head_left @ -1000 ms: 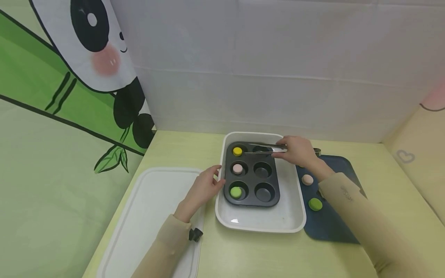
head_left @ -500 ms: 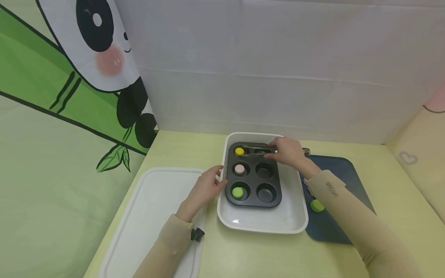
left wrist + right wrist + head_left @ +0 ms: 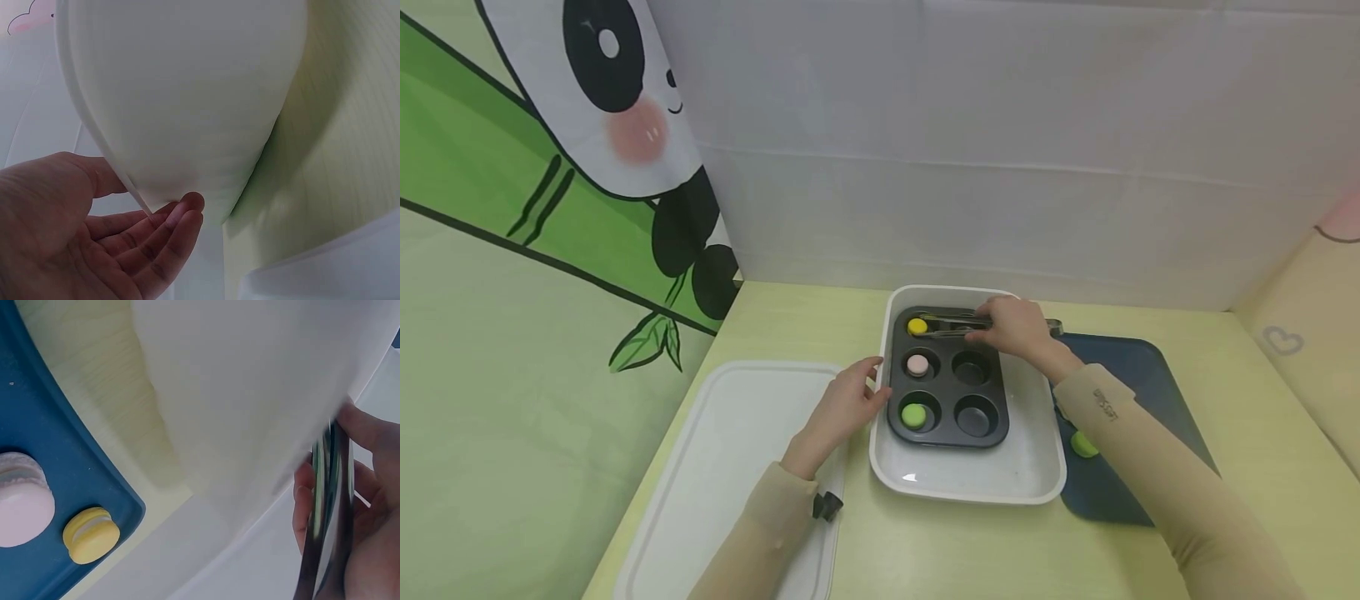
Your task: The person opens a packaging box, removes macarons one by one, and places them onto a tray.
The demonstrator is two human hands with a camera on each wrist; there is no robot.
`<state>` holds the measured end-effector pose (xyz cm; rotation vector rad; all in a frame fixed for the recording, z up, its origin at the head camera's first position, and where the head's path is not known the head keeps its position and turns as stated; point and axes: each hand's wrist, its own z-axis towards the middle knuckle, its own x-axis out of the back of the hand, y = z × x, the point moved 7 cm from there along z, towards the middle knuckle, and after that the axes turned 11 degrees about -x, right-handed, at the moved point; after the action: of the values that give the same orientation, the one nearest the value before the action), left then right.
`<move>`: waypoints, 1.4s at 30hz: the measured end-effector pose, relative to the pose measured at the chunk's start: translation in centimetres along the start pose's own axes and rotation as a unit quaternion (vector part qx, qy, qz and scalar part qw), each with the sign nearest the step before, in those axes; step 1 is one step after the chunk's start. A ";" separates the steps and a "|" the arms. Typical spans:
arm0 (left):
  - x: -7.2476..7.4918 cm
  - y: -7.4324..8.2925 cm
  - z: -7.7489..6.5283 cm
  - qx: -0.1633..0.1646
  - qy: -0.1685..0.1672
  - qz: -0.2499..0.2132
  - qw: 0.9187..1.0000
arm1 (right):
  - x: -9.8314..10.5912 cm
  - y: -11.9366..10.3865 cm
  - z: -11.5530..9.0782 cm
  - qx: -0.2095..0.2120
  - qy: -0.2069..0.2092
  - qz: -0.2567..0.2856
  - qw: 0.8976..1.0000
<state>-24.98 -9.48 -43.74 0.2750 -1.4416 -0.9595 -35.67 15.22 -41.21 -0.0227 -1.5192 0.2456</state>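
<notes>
My right hand [image 3: 1017, 325] grips metal tongs [image 3: 337, 512] over the back of a dark muffin tin [image 3: 946, 433]. The tongs' tips reach the yellow macaron [image 3: 917, 327] in the back left cup; whether they pinch it is too small to tell. A pink macaron [image 3: 917, 364] sits in the middle left cup and a green macaron [image 3: 913, 416] in the front left one. The tin stands in a white tray [image 3: 970, 487]. My left hand [image 3: 842, 406] holds that tray's left rim, thumb on the inside and fingers against the outer wall [image 3: 187, 112].
A blue tray [image 3: 1105, 508] lies to the right, partly under my right sleeve. On it are a pink macaron [image 3: 25, 506], a yellow macaron [image 3: 91, 535] and a green macaron [image 3: 1083, 444]. A white board [image 3: 730, 467] lies on the left, under my left forearm. A wall rises behind the table.
My right hand has moved left with the tongs, bringing their tips to the yellow macaron in the tin. My left hand has stayed on the tray's rim.
</notes>
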 end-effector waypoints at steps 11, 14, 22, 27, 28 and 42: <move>0.0 0.0 0.0 0.001 -0.001 0.001 1.000 | 0.2 -0.4 0.0 0.000 -0.003 -0.006 1.000; 0.0 0.0 0.0 0.001 -0.002 0.002 1.000 | 0.0 -0.4 0.1 0.002 -0.002 -0.006 1.000; 0.0 0.0 0.0 0.009 -0.005 0.004 1.000 | -0.3 -0.4 0.1 0.015 0.006 0.004 1.000; 0.0 0.0 0.0 0.014 -0.004 0.003 1.000 | -0.2 -0.5 -0.2 0.022 0.011 0.002 1.000; 0.0 0.0 0.0 0.015 -0.004 0.004 1.000 | -0.2 -0.6 -0.2 0.022 0.011 0.001 1.000; -0.2 -0.4 0.1 0.013 -0.004 0.008 1.000 | 0.4 -0.5 -0.7 0.014 0.005 0.007 1.000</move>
<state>-25.21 -9.53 -44.09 0.2786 -1.4618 -0.9300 -34.92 14.89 -40.72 -0.0129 -1.5061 0.2782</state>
